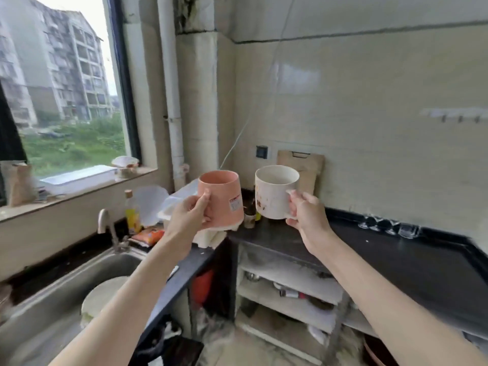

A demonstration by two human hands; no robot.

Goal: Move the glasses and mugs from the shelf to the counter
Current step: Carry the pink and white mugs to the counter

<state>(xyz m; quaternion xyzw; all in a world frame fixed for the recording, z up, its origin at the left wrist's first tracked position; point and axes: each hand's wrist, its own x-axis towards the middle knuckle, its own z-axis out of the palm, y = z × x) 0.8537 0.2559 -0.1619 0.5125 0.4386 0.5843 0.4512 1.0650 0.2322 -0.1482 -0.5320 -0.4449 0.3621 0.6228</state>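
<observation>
Both bare forearms nearest, reaching up from 6 o'clock. Black glossy stone counter (396,265) spreads at 3 o'clock, clear glasses (388,225) on its far edge. Left hand (188,215) grips the handle of a salmon-pink tapered matte mug (224,199) at 11 o'clock; right hand (303,212) grips the handle of a cream cylindrical stained mug (273,194) at 12. Both held upright in the air. Likely rigid, light, breakable; handles give the surest hold.

Black L-shaped surface (396,262) along the tiled wall. Clear glasses (388,224) at its back edge; small jar (249,220) and board (303,170) in the corner. Bottle (132,211), packet (149,236) beside the sink (66,281).
</observation>
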